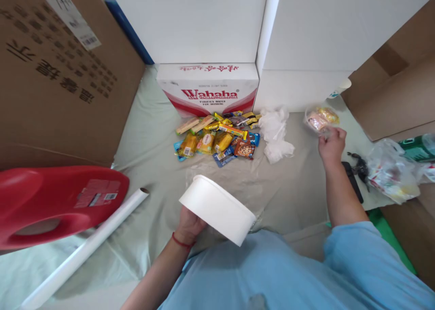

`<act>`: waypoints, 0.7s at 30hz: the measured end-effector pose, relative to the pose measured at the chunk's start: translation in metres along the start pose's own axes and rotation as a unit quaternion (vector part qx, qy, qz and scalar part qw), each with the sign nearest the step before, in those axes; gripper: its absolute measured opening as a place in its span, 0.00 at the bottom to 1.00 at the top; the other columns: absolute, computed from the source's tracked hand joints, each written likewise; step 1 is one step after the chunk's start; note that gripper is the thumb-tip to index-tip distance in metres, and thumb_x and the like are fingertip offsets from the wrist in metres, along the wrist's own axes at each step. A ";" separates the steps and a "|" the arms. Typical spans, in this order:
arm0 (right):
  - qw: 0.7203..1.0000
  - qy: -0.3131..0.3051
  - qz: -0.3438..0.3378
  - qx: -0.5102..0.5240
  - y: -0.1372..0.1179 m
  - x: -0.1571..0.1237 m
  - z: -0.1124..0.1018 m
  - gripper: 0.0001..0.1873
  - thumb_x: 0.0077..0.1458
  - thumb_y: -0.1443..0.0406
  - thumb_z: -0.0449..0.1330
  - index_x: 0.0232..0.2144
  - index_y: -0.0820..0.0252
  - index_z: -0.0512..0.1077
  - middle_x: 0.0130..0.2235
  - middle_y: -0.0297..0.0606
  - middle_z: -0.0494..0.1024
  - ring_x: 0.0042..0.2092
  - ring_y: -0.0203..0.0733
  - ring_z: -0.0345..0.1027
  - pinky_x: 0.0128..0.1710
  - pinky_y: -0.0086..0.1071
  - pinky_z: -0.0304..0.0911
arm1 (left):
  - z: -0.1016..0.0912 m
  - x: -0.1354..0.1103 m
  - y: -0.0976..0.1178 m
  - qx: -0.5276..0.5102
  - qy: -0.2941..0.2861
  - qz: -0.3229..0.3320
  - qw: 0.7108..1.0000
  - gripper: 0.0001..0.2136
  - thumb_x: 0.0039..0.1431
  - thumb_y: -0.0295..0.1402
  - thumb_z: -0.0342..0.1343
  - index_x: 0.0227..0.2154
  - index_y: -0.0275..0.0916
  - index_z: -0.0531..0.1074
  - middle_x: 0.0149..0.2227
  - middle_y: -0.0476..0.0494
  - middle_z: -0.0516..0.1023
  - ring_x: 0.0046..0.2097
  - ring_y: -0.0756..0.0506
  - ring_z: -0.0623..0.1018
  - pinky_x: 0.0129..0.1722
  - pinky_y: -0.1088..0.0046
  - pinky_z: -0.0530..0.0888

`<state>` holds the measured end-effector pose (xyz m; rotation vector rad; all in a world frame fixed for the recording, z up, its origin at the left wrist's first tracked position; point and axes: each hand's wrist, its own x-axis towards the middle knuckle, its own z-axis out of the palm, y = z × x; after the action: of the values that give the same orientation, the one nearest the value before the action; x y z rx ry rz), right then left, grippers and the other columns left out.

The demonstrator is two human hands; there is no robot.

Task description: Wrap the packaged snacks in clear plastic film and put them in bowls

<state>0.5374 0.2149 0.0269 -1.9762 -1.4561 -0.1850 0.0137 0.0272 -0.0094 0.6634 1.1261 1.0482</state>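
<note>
A white paper tub [217, 208] is tilted on its side close to my body, its opening turned out of sight. My left hand [192, 224] grips it from below, fingers mostly hidden behind it. Over at the right, my right hand [333, 144] is closed at the near edge of a clear plastic pack [317, 118] with pink and yellow wrapped snacks in it; whether it is a bag or a thin container I cannot tell. Between the hands and the boxes lies a pile of wrapped snacks [220, 140], beside crumpled white plastic [275, 131].
A Wahaha water carton [210, 92] stands behind the pile. At left are a large brown carton [68, 74], a red jug [61, 201] and a long white roll [88, 246]. Keys [360, 167], a plastic bag [390, 169] and a green canister [419, 147] lie at right.
</note>
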 end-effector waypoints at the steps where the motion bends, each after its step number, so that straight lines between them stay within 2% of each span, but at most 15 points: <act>1: 1.000 0.012 0.002 0.022 -0.011 -0.003 -0.008 0.23 0.56 0.60 0.61 0.52 0.65 0.76 0.56 0.59 0.71 0.55 0.58 0.69 0.59 0.55 0.65 | 0.007 0.002 0.002 -0.009 0.003 -0.012 1.000 0.22 0.64 0.55 0.52 0.48 0.49 0.83 0.42 0.42 0.87 0.55 0.32 0.83 0.57 0.49 0.81; 3: 0.993 -0.022 -0.002 0.112 -0.041 -0.021 -0.028 0.24 0.62 0.53 0.60 0.53 0.63 0.76 0.55 0.57 0.74 0.52 0.56 0.72 0.57 0.54 0.68 | 0.024 0.007 0.004 -0.044 0.002 -0.044 0.998 0.23 0.62 0.55 0.54 0.50 0.48 0.82 0.42 0.43 0.87 0.55 0.31 0.83 0.55 0.50 0.81; 4: 0.978 -0.092 -0.005 0.185 -0.058 -0.036 -0.040 0.26 0.65 0.48 0.57 0.52 0.61 0.77 0.52 0.54 0.77 0.49 0.54 0.74 0.54 0.52 0.70 | 0.033 0.010 0.004 -0.058 0.000 -0.055 0.997 0.23 0.61 0.54 0.55 0.50 0.47 0.82 0.41 0.42 0.87 0.54 0.31 0.83 0.54 0.50 0.82; 5: 0.937 -0.213 -0.025 0.275 -0.075 -0.054 -0.051 0.30 0.68 0.44 0.53 0.54 0.59 0.77 0.51 0.52 0.78 0.49 0.53 0.75 0.54 0.50 0.71 | 0.043 0.012 0.005 -0.069 -0.003 -0.062 0.996 0.23 0.60 0.54 0.56 0.49 0.46 0.82 0.41 0.42 0.87 0.53 0.31 0.84 0.53 0.51 0.82; 6: 0.873 -0.325 -0.056 0.359 -0.092 -0.073 -0.063 0.36 0.67 0.38 0.49 0.57 0.58 0.76 0.53 0.52 0.79 0.51 0.54 0.76 0.54 0.49 0.71 | 0.052 0.015 0.006 -0.080 -0.009 -0.066 0.995 0.23 0.59 0.53 0.58 0.49 0.45 0.82 0.42 0.41 0.87 0.52 0.31 0.84 0.53 0.52 0.82; 7: 0.801 -0.427 -0.083 0.411 -0.106 -0.092 -0.074 0.43 0.64 0.33 0.50 0.61 0.58 0.73 0.56 0.52 0.79 0.55 0.56 0.75 0.56 0.50 0.70 | 0.061 0.017 0.007 -0.089 -0.016 -0.066 0.994 0.23 0.58 0.52 0.60 0.49 0.44 0.82 0.42 0.41 0.86 0.51 0.32 0.84 0.52 0.54 0.81; 8: 0.746 -0.496 -0.098 0.434 -0.118 -0.109 -0.085 0.46 0.60 0.31 0.54 0.64 0.58 0.71 0.57 0.52 0.78 0.57 0.57 0.74 0.59 0.49 0.69 | 0.069 0.018 0.009 -0.096 -0.023 -0.063 0.993 0.22 0.57 0.51 0.62 0.48 0.42 0.82 0.43 0.41 0.86 0.50 0.34 0.84 0.51 0.56 0.81; 9: 0.712 -0.531 -0.106 0.448 -0.128 -0.123 -0.095 0.47 0.57 0.32 0.60 0.64 0.58 0.72 0.56 0.51 0.79 0.57 0.56 0.75 0.59 0.47 0.69 | 0.075 0.019 0.011 -0.102 -0.030 -0.056 0.993 0.21 0.57 0.50 0.63 0.47 0.41 0.81 0.44 0.42 0.85 0.48 0.36 0.83 0.50 0.59 0.80; 10: 0.695 -0.548 -0.105 0.454 -0.134 -0.134 -0.105 0.43 0.57 0.36 0.64 0.62 0.58 0.73 0.54 0.49 0.81 0.56 0.54 0.76 0.57 0.43 0.71 | 0.081 0.019 0.013 -0.103 -0.037 -0.048 0.993 0.20 0.58 0.49 0.64 0.46 0.40 0.80 0.44 0.42 0.84 0.46 0.39 0.83 0.48 0.62 0.80; 11: 0.694 -0.549 -0.099 0.455 -0.136 -0.141 -0.115 0.36 0.59 0.41 0.67 0.59 0.57 0.75 0.51 0.46 0.82 0.52 0.51 0.77 0.54 0.40 0.72 | 0.085 0.019 0.016 -0.100 -0.044 -0.038 0.993 0.19 0.59 0.48 0.65 0.46 0.40 0.79 0.43 0.43 0.83 0.44 0.42 0.82 0.46 0.65 0.79; 13: 0.719 -0.526 -0.086 0.446 -0.132 -0.145 -0.136 0.20 0.64 0.52 0.66 0.51 0.56 0.78 0.45 0.41 0.83 0.45 0.45 0.79 0.47 0.34 0.73 | 0.087 0.017 0.022 -0.078 -0.056 -0.006 0.995 0.19 0.63 0.49 0.63 0.49 0.41 0.77 0.46 0.44 0.81 0.41 0.46 0.80 0.42 0.69 0.78; 15: 0.772 -0.478 -0.085 0.411 -0.116 -0.139 -0.157 0.09 0.67 0.59 0.64 0.46 0.54 0.79 0.43 0.38 0.83 0.43 0.42 0.78 0.44 0.31 0.72 | 0.083 0.014 0.027 -0.011 -0.061 0.054 0.997 0.20 0.67 0.49 0.59 0.55 0.44 0.74 0.52 0.41 0.78 0.42 0.47 0.79 0.42 0.69 0.77; 17: 0.838 -0.412 -0.100 0.343 -0.094 -0.129 -0.174 0.06 0.67 0.63 0.63 0.45 0.53 0.78 0.44 0.38 0.82 0.44 0.42 0.77 0.44 0.32 0.71 | 0.071 0.010 0.030 0.123 -0.036 0.141 0.982 0.17 0.70 0.47 0.56 0.53 0.43 0.75 0.51 0.40 0.78 0.44 0.46 0.78 0.45 0.67 0.76; 19: 0.896 -0.342 -0.130 0.253 -0.071 -0.121 -0.180 0.06 0.66 0.64 0.63 0.45 0.52 0.78 0.44 0.38 0.81 0.44 0.44 0.76 0.45 0.34 0.70 | 0.053 0.005 0.028 0.295 0.024 0.221 0.929 0.15 0.73 0.45 0.52 0.45 0.41 0.78 0.45 0.40 0.80 0.45 0.44 0.78 0.49 0.63 0.75; 21: 0.929 -0.287 -0.176 0.153 -0.049 -0.117 -0.172 0.06 0.66 0.62 0.62 0.44 0.53 0.78 0.42 0.39 0.82 0.43 0.46 0.76 0.45 0.37 0.70 | 0.033 0.000 0.023 0.451 0.087 0.261 0.849 0.16 0.74 0.42 0.48 0.41 0.40 0.79 0.43 0.38 0.82 0.48 0.41 0.79 0.54 0.58 0.73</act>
<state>0.4964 0.0286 0.1236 -1.5600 -2.0603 0.4830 0.0371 0.0390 0.0213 1.7289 1.6575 0.9972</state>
